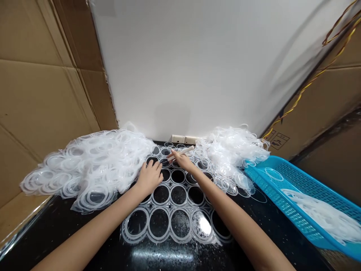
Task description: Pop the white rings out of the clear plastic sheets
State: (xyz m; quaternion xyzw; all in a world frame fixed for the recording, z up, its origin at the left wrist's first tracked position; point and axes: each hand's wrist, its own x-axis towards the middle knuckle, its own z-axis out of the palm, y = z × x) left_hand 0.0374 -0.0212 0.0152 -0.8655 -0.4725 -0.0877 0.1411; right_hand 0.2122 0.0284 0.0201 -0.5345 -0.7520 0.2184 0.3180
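Note:
A clear plastic sheet of joined rings (pixel 172 210) lies flat on the black table (pixel 84 241) in front of me. My left hand (pixel 150 177) rests palm down on the sheet's far left part, fingers spread. My right hand (pixel 182 160) is closed around a thin white stick-like tool (pixel 184 151), its tip down on a ring near the far end of the sheet. A big heap of clear ring sheets (pixel 90 165) lies to the left. A second heap of loose clear rings (pixel 231 154) sits to the right.
A blue plastic basket (pixel 299 188) with white plastic pieces in it stands at the right. Cardboard boxes (pixel 42 94) wall in the left and the right side. A white wall (pixel 191 67) rises behind, with a socket strip (pixel 183 139) at its foot. Yellow wires (pixel 318 73) hang at the right.

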